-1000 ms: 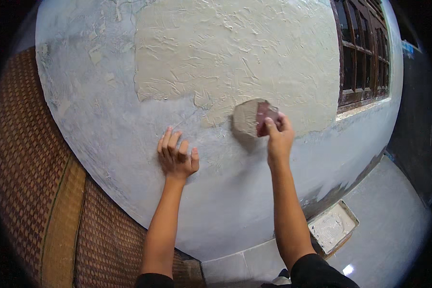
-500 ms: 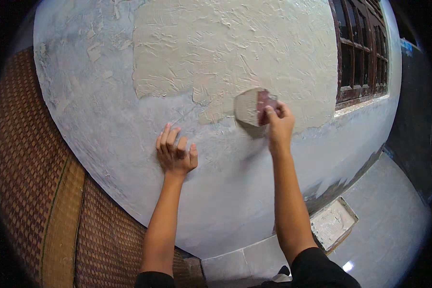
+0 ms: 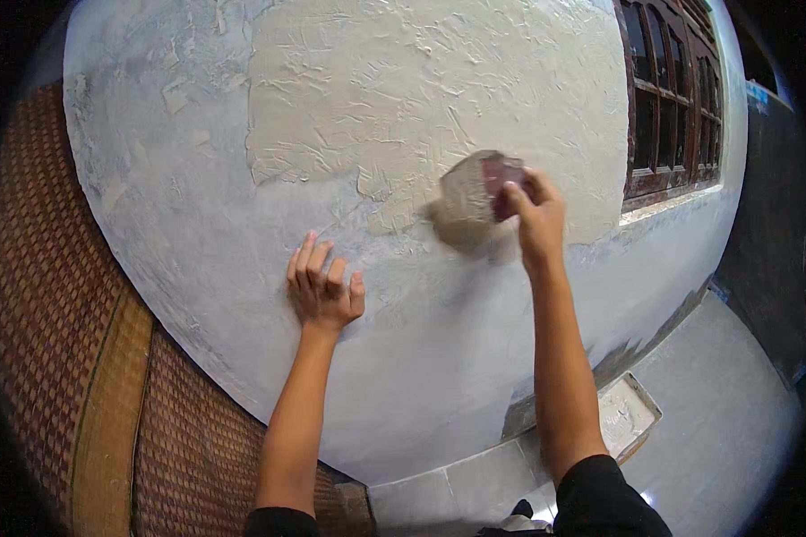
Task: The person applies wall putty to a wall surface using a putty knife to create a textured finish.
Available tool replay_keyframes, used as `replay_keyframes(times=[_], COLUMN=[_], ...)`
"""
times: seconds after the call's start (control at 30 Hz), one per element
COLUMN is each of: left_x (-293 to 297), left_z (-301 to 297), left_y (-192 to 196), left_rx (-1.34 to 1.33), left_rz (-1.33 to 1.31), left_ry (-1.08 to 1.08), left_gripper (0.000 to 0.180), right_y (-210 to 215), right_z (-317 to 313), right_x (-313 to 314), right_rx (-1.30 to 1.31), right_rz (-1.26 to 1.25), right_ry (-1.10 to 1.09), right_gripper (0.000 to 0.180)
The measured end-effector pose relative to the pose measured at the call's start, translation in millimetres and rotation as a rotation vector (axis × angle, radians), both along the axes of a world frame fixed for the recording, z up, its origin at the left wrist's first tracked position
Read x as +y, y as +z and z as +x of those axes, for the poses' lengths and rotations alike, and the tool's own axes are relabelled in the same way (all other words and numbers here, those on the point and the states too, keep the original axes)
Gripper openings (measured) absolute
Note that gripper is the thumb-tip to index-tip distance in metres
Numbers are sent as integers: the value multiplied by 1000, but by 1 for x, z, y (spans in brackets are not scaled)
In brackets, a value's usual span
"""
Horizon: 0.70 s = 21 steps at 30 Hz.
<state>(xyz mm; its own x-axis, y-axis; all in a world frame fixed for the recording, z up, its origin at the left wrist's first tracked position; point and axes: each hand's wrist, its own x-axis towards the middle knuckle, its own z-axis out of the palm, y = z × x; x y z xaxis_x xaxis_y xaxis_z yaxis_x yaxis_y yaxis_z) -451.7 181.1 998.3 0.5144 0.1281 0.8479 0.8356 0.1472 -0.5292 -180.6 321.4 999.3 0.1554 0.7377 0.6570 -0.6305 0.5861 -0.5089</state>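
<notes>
My right hand (image 3: 539, 215) pinches the dark red grip of a broad scraper (image 3: 468, 192) whose blade is coated in cream filler. The scraper is slightly blurred and sits over the lower part of a cream plaster patch (image 3: 421, 98); its shadow falls on the wall just below. Whether the blade touches the wall I cannot tell. My left hand (image 3: 322, 285) rests on the bare grey-white wall (image 3: 403, 349) below the patch's lower left edge, fingers apart and somewhat bent, holding nothing.
A brown wooden window (image 3: 673, 98) is set in the wall at the right. On the tiled floor (image 3: 716, 376) stands a tray (image 3: 631, 416) of pale filler, partly behind my right forearm. Woven brown matting (image 3: 49, 295) lines the left side.
My right hand has moved right and slightly up with the scraper, which has tilted. My left hand stays nearly in place on the wall.
</notes>
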Motion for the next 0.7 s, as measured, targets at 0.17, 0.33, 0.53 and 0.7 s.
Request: replay_keyframes(times=[0.17,0.33,0.53,0.7], left_x=[2,-1,7,4], left_z=[2,-2,-3,-2], left_y=[-1,1,-2,1], left_rx=[3,21,19,33], left_rz=[5,-18,-3,6], left_ry=[1,-7,-7,31], left_gripper=[26,30,30,31], right_y=[6,12,19,30], right_z=[15,6,34,24], right_x=[30,7,37,46], right_rx=[-63,-178,-60,-293], right_rz=[11,79,27,198], right_ry=[-120,-35,-183,-253], right_gripper=[19,18,21,22])
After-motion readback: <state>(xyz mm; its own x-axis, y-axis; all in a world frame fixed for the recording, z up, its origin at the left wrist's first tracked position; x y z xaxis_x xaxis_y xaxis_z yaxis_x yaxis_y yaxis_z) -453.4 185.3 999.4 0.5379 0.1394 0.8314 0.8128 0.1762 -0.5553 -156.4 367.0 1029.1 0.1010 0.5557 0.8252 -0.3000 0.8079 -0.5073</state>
